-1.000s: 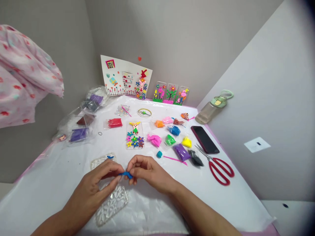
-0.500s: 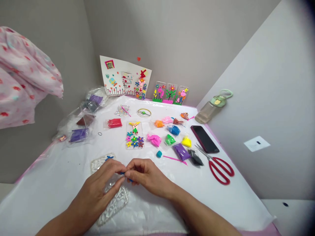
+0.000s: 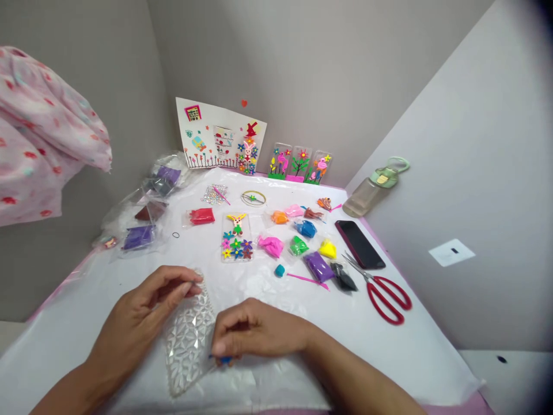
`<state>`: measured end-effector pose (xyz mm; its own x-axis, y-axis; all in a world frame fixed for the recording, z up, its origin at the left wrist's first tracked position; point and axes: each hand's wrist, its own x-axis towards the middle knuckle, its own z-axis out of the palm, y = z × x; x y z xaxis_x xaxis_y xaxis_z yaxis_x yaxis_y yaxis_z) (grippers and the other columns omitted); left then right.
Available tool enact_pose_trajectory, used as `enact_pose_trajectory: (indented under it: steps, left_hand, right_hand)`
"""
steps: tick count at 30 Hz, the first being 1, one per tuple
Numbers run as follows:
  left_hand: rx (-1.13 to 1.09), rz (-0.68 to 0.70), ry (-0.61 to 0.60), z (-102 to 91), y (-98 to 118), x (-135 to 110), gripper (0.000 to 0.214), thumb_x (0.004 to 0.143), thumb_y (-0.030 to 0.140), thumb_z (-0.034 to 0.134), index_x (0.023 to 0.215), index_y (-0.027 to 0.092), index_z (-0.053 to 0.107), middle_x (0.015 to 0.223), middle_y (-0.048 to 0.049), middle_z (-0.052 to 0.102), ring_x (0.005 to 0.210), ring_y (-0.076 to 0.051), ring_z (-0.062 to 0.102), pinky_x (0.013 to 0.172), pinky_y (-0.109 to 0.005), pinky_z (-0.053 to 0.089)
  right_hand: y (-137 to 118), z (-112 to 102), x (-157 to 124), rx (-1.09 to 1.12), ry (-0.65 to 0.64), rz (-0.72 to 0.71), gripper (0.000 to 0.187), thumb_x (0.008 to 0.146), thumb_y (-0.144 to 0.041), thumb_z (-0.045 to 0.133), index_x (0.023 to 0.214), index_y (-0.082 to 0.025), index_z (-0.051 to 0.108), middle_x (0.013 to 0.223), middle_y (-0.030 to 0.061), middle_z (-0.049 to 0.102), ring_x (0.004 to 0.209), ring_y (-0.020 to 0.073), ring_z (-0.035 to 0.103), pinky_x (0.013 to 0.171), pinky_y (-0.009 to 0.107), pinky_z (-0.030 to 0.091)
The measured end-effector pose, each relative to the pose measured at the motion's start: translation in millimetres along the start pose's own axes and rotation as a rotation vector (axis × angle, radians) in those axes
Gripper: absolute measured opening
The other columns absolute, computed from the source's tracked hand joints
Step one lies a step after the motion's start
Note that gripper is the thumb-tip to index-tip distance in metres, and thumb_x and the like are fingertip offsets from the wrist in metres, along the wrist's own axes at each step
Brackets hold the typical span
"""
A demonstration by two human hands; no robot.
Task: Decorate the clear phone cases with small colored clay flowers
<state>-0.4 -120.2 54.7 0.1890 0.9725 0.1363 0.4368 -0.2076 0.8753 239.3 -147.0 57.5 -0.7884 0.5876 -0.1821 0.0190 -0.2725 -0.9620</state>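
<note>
A clear textured panel, like a phone case (image 3: 190, 340), lies on the white-covered table between my hands. My left hand (image 3: 142, 314) is over its far end, with thumb and fingertips brought together. Whatever they pinch is hidden, and the fingers cover the far corner of the case. My right hand (image 3: 254, 331) is closed by the near right edge of the case, holding a small piece of blue clay (image 3: 225, 359) that shows under the fingertips. Beyond them is a clear case (image 3: 245, 230) decorated with a clay rabbit and several clay flowers.
Clay packets, such as a purple one (image 3: 318, 267), lie right of centre near a teal lump (image 3: 280, 270) and a pink tool (image 3: 307, 280). Red-handled scissors (image 3: 384, 300), a phone (image 3: 359, 244) and a bottle (image 3: 370, 187) are at right. Plastic bags (image 3: 138, 230) lie left.
My hands have separated. My left hand moved left to the far end of the case, covering the blue star-shaped piece's spot. My right hand came nearer me with the blue clay.
</note>
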Motion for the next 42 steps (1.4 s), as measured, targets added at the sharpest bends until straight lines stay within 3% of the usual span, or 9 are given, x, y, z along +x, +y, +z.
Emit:
enact_pose_trajectory:
  steps: [3, 10, 16, 23, 25, 28, 33, 37, 42]
  left_hand:
    - [-0.046, -0.163, -0.032, -5.2, -4, -2, 0.04, 0.084, 0.067, 0.067, 0.096, 0.031, 0.079, 0.091, 0.0014, 0.082, 0.083, -0.022, 0.08, 0.075, -0.025, 0.066]
    - [-0.002, -0.136, -0.104, -7.4, -9, -2, 0.039, 0.081, 0.065, 0.07, 0.102, 0.035, 0.082, 0.104, 0.0015, 0.083, 0.093, -0.023, 0.08, 0.081, -0.024, 0.064]
    - [0.013, -0.119, -0.065, -10.2, -11, -2, 0.038, 0.086, 0.065, 0.067, 0.097, 0.031, 0.077, 0.095, 0.0002, 0.083, 0.089, -0.025, 0.081, 0.077, -0.027, 0.067]
    - [-0.101, -0.032, -0.068, -10.9, -2, 3, 0.038, 0.095, 0.061, 0.058, 0.109, 0.03, 0.075, 0.113, -0.0045, 0.082, 0.099, -0.026, 0.08, 0.082, -0.034, 0.069]
    - [-0.042, -0.047, -0.071, -16.1, 0, 9, 0.038, 0.09, 0.063, 0.062, 0.102, 0.031, 0.077, 0.106, -0.0033, 0.084, 0.092, -0.026, 0.081, 0.077, -0.033, 0.069]
    - [0.073, -0.015, -0.065, -27.8, 4, 27, 0.036, 0.08, 0.065, 0.066, 0.078, 0.031, 0.076, 0.079, 0.0015, 0.081, 0.072, -0.022, 0.076, 0.064, -0.028, 0.063]
    - [0.094, 0.065, -0.032, -41.7, 3, 72, 0.038, 0.082, 0.061, 0.065, 0.064, 0.027, 0.067, 0.05, 0.0053, 0.055, 0.048, -0.013, 0.049, 0.049, -0.024, 0.042]
    - [0.042, 0.09, -0.149, -42.0, -16, 91, 0.036, 0.088, 0.057, 0.06, 0.081, 0.026, 0.076, 0.062, 0.0015, 0.065, 0.061, -0.015, 0.062, 0.061, -0.025, 0.05]
    - [-0.077, 0.004, -0.295, -39.6, -40, 88, 0.027, 0.086, 0.05, 0.071, 0.098, 0.027, 0.076, 0.09, -0.0021, 0.078, 0.082, -0.019, 0.074, 0.075, -0.027, 0.059]
  right_hand:
    - [-1, -5, 3, 0.04, 0.164, -0.005, 0.049, 0.082, -0.059, 0.082, 0.08, -0.013, 0.067, 0.075, -0.0013, 0.061, 0.068, 0.0077, 0.052, 0.069, 0.021, 0.043]
    - [6, -4, 8, 0.156, 0.321, 0.014, 0.049, 0.068, -0.051, 0.094, 0.086, -0.015, 0.067, 0.076, -0.0027, 0.065, 0.068, 0.0079, 0.056, 0.068, 0.022, 0.043]
    - [5, -5, 10, 0.207, 0.337, -0.017, 0.049, 0.07, -0.049, 0.093, 0.093, -0.015, 0.065, 0.073, -0.0023, 0.068, 0.064, 0.0091, 0.061, 0.067, 0.023, 0.046]
    - [4, -4, 8, 0.205, 0.334, -0.027, 0.047, 0.074, -0.049, 0.091, 0.092, -0.014, 0.066, 0.072, -0.0017, 0.069, 0.063, 0.0091, 0.062, 0.067, 0.023, 0.047]
    - [6, -5, 9, 0.213, 0.33, -0.027, 0.047, 0.074, -0.048, 0.091, 0.092, -0.014, 0.066, 0.072, -0.0014, 0.069, 0.063, 0.0088, 0.062, 0.067, 0.022, 0.047]
    - [8, -7, 11, 0.237, 0.327, -0.029, 0.048, 0.072, -0.049, 0.092, 0.091, -0.014, 0.065, 0.072, -0.0011, 0.069, 0.063, 0.009, 0.062, 0.067, 0.023, 0.048]
    - [12, -9, 13, 0.255, 0.332, -0.017, 0.051, 0.071, -0.051, 0.093, 0.091, -0.014, 0.064, 0.074, -0.0007, 0.069, 0.062, 0.0097, 0.062, 0.067, 0.025, 0.048]
    - [11, -10, 11, 0.252, 0.338, -0.02, 0.049, 0.072, -0.049, 0.093, 0.092, -0.014, 0.065, 0.074, -0.0009, 0.069, 0.065, 0.0098, 0.063, 0.07, 0.025, 0.049]
    - [10, -12, 12, 0.249, 0.333, -0.018, 0.047, 0.073, -0.048, 0.092, 0.091, -0.013, 0.066, 0.071, -0.0011, 0.07, 0.061, 0.0087, 0.062, 0.065, 0.023, 0.048]
